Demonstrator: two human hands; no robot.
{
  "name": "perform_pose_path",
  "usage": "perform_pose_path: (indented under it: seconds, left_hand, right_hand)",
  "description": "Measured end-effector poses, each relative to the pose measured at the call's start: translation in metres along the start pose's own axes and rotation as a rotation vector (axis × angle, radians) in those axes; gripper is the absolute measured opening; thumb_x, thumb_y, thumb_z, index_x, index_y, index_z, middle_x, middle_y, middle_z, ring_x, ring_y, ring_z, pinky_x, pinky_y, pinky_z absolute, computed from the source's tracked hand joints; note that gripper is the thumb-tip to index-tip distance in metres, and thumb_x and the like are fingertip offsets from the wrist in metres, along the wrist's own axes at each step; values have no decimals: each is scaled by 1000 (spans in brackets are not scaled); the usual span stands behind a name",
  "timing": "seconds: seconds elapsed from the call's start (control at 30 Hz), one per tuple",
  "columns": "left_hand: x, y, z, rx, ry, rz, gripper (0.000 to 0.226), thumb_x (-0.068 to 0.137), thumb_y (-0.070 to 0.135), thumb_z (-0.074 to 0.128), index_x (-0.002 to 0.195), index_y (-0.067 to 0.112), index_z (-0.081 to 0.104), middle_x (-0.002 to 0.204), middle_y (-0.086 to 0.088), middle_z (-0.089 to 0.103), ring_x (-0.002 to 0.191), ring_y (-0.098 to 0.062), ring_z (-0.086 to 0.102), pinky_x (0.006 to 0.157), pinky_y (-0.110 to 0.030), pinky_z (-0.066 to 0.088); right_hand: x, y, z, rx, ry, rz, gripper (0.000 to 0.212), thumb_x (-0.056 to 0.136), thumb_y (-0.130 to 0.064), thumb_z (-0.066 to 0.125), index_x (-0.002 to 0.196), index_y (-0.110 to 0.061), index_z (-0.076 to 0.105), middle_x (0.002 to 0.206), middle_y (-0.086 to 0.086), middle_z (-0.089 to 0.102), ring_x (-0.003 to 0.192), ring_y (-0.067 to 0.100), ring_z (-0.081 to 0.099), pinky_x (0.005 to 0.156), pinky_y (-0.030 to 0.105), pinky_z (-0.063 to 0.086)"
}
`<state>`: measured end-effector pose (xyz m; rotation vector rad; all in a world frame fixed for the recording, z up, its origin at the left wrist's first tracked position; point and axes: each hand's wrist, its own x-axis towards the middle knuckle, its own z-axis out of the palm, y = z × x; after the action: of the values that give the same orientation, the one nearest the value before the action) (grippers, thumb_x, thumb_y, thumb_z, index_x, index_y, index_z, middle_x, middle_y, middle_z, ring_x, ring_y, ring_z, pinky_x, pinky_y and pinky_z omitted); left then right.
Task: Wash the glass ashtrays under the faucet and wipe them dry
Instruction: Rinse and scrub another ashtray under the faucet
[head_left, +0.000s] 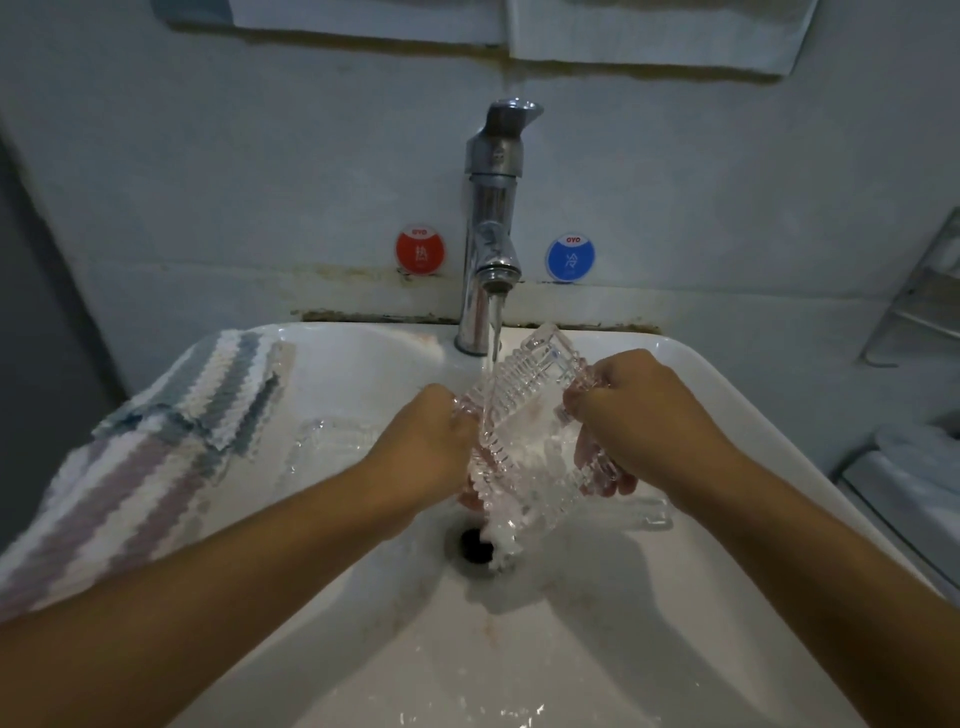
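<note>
A square cut-glass ashtray (524, 421) is tilted on edge under the running stream from the chrome faucet (491, 223). My left hand (423, 447) grips its left side, and my right hand (639, 415) grips its right side. Water pours off the lower corner toward the drain (475, 545). A second glass ashtray (332, 441) lies in the white sink (727, 467) on the left. Another glass piece (649, 512) lies in the basin under my right wrist.
A striped cloth (171, 447) is draped over the sink's left rim. Red (421, 251) and blue (570, 257) round stickers sit on the wall beside the faucet. White towels (649, 31) hang above. A metal rack (924, 291) stands at the right.
</note>
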<state>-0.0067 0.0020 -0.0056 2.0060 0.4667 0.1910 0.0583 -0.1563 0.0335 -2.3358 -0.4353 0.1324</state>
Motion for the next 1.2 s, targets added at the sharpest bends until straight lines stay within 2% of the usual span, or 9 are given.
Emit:
perform_pose_path:
  seconds: [0.1,0.2,0.27,0.37,0.5,0.67,0.8,0.9,1.2]
  left_hand:
    - [0,0,1,-169,-55,-63,36,100,12,57,127,20,34,106,-5,57,80,-21,65,58,-27,58]
    - [1,-5,7,-149,-85,-82,55,86,5,73,126,16,38,112,-5,59,92,-19,64,62,-26,57]
    - [4,-9,9,-97,-40,-36,43,87,10,72,122,12,49,107,-6,64,88,-18,67,65,-29,60]
    - [6,-7,4,-69,87,34,18,96,17,62,111,11,53,99,-7,64,60,-15,65,50,-21,55]
    - [6,-3,-6,-60,130,46,23,97,28,63,101,8,52,83,-11,66,38,-9,56,40,-21,47]
    - [3,0,-7,54,109,90,25,102,34,54,103,9,52,88,-10,66,45,-13,64,42,-21,50]
    - [3,1,-6,106,61,112,22,106,23,42,103,5,55,87,-14,69,57,-24,73,68,-44,61]
    - [2,2,-5,55,52,98,29,105,20,44,100,-3,60,85,-23,71,59,-27,72,71,-50,61]
    - [1,-1,-3,-303,81,-112,15,89,9,73,95,-4,71,90,-20,74,72,-28,71,54,-25,59]
  right_hand:
    - [0,2,3,-32,55,-35,17,101,-20,54,94,-11,67,74,11,72,51,20,67,46,28,54]
    - [2,3,4,-23,87,-29,17,101,-21,54,95,-12,66,77,10,72,55,23,70,48,29,56]
    - [3,4,4,-12,95,-18,16,101,-21,54,97,-10,66,78,10,72,54,23,69,45,25,52]
    - [3,3,4,26,83,-16,17,101,-20,55,99,-8,67,77,11,72,50,21,68,43,23,48]
    - [-1,1,4,40,69,-43,19,101,-20,55,97,-7,68,74,12,71,48,20,66,41,21,45]
    - [0,1,5,33,69,-47,18,100,-19,56,94,-8,68,72,11,72,46,19,66,42,22,46]
    - [1,2,3,60,65,-25,17,100,-18,57,100,-6,69,74,12,72,47,19,66,40,21,45]
    - [1,2,6,16,95,-58,19,101,-21,55,97,-9,69,74,10,72,48,19,67,42,23,48]
    - [0,3,8,-18,164,-62,21,100,-22,54,88,-12,68,71,9,72,52,21,68,53,33,59]
